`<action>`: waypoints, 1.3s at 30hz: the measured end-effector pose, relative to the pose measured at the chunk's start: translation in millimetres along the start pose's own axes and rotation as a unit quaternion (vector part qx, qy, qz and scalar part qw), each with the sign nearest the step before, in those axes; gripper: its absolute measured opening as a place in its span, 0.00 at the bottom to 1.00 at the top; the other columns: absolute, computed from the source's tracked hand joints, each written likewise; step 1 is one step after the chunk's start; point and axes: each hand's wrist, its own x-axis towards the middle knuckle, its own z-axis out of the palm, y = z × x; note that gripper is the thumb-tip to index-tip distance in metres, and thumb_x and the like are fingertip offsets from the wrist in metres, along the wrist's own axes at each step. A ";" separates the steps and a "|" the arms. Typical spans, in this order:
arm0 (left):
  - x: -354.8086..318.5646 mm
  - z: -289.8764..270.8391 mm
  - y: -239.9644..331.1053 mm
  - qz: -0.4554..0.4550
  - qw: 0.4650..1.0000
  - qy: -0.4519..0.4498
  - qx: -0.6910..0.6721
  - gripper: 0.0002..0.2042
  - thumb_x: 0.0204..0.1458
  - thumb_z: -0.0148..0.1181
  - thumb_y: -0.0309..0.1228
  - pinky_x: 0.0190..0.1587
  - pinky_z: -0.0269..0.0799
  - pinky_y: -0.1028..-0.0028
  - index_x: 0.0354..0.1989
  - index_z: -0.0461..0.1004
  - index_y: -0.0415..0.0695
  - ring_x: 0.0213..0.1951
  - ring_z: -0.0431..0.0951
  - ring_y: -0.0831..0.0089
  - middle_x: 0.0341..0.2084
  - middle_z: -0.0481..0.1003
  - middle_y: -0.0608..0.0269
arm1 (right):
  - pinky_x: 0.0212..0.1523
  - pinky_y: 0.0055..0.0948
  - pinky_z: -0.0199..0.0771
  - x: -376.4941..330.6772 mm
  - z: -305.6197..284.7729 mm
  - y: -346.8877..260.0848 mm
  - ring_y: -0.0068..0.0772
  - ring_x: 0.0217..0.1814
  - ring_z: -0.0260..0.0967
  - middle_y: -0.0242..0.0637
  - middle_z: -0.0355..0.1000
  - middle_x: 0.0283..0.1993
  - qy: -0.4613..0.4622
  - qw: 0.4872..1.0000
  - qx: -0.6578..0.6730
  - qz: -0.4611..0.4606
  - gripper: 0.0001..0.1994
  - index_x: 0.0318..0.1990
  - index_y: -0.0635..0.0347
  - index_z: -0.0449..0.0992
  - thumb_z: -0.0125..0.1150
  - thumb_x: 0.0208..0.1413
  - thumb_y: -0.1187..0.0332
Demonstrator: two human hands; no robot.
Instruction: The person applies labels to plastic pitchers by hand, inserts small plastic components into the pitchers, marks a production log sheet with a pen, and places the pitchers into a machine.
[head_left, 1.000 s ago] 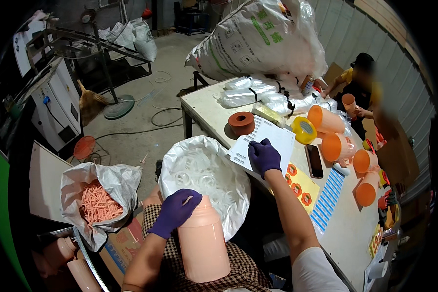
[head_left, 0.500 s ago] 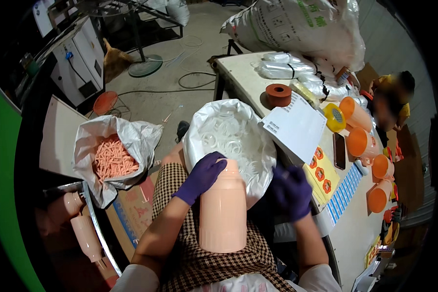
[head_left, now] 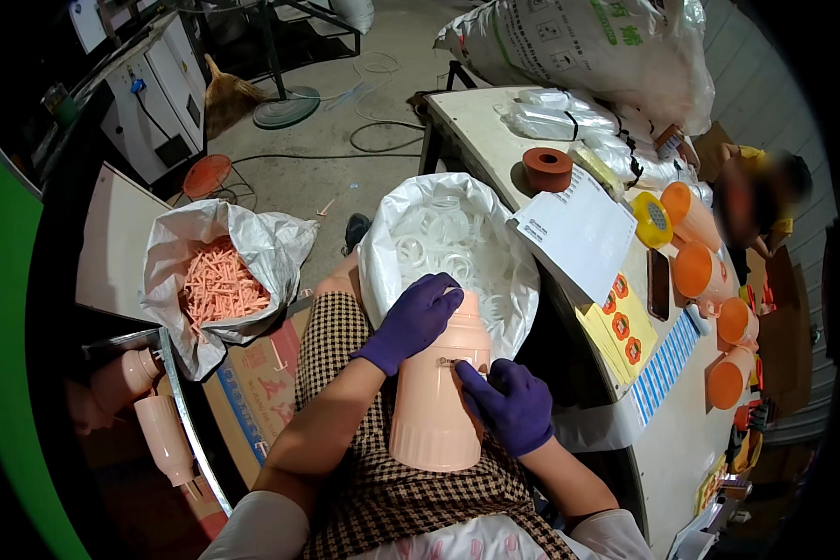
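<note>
1. At lower centre of the frame, your left hand (head_left: pixel 411 317) is wrapped over the neck of the peach plastic jug body (head_left: pixel 436 397), clamped on it, while the jug stands upright on your checked lap (head_left: pixel 345 373).
2. Your right hand (head_left: pixel 513 406) presses a small strip against the jug's shoulder with its fingers together; I cannot tell whether they pinch it or only push it flat.
3. The jug rests on cloth, not a firm surface. If your left hand slackens, it could tip toward the white bag of clear plastic rings (head_left: pixel 448 243) just beyond it.
4. Pushing from one side only could skew the small strip or slide the jug off your knee.
5. At left centre, an open bag of pink plastic sticks (head_left: pixel 219 285) sits on a cardboard box (head_left: pixel 252 392); more peach bottles (head_left: pixel 163 434) lie at lower left.
6. To the right, the pale work table (head_left: pixel 663 467) carries a paper sheet (head_left: pixel 579 229), sticker sheets (head_left: pixel 621 322), orange cups (head_left: pixel 695 271), a yellow tape roll (head_left: pixel 653 219) and a brown tape roll (head_left: pixel 547 169).
7. At upper right, a large filled sack (head_left: pixel 579 42) rests on the table's far end; another person (head_left: pixel 761 201) sits beyond it.
8. At the top, bare concrete floor (head_left: pixel 299 168) with loose cables (head_left: pixel 383 121) and a fan base (head_left: pixel 287 112).
</note>
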 end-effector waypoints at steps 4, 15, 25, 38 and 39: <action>-4.3 -19.1 4.4 0.000 0.993 -0.115 0.002 0.27 0.52 0.68 0.37 0.59 0.64 0.67 0.57 0.66 0.38 0.54 0.69 0.61 0.50 0.68 0.51 | 0.24 0.29 0.66 1.9 -4.1 -4.2 0.30 0.28 0.66 0.31 0.65 0.36 -0.054 0.998 -0.006 0.021 0.25 0.62 0.36 0.73 0.64 0.54 0.64; -10.3 -69.4 9.9 -0.037 0.957 -0.256 -0.131 0.56 0.33 0.82 0.39 0.68 0.57 0.66 0.72 0.52 0.39 0.66 0.60 0.66 0.65 0.61 0.56 | 0.24 0.43 0.70 24.5 -47.9 141.0 0.42 0.28 0.71 0.41 0.69 0.32 0.018 0.968 -0.147 0.200 0.26 0.67 0.41 0.67 0.60 0.60 0.64; -8.8 -74.0 6.2 -0.096 0.939 0.131 -0.304 0.14 0.65 0.56 0.37 0.47 0.76 0.69 0.46 0.73 0.37 0.41 0.78 0.70 0.39 0.77 0.59 | 0.71 0.40 0.57 -33.9 -32.6 63.5 0.47 0.73 0.58 0.51 0.57 0.73 -0.210 0.863 0.429 0.167 0.55 0.76 0.59 0.41 0.74 0.47 0.53; -12.2 41.8 71.6 -0.023 0.969 0.025 -0.246 0.17 0.57 0.62 0.31 0.58 0.71 0.65 0.53 0.72 0.36 0.54 0.73 0.66 0.51 0.74 0.56 | 0.66 0.48 0.62 -267.6 -115.2 225.9 0.45 0.65 0.64 0.43 0.68 0.63 0.033 0.888 -0.254 0.382 0.23 0.65 0.59 0.64 0.54 0.65 0.64; -21.2 30.2 59.8 -0.061 0.982 0.039 -0.172 0.15 0.57 0.62 0.29 0.55 0.73 0.68 0.50 0.74 0.36 0.51 0.76 0.67 0.49 0.75 0.56 | 0.63 0.47 0.65 -268.5 -124.7 260.0 0.44 0.61 0.65 0.43 0.69 0.59 0.058 0.875 -0.239 0.417 0.20 0.62 0.59 0.66 0.54 0.65 0.64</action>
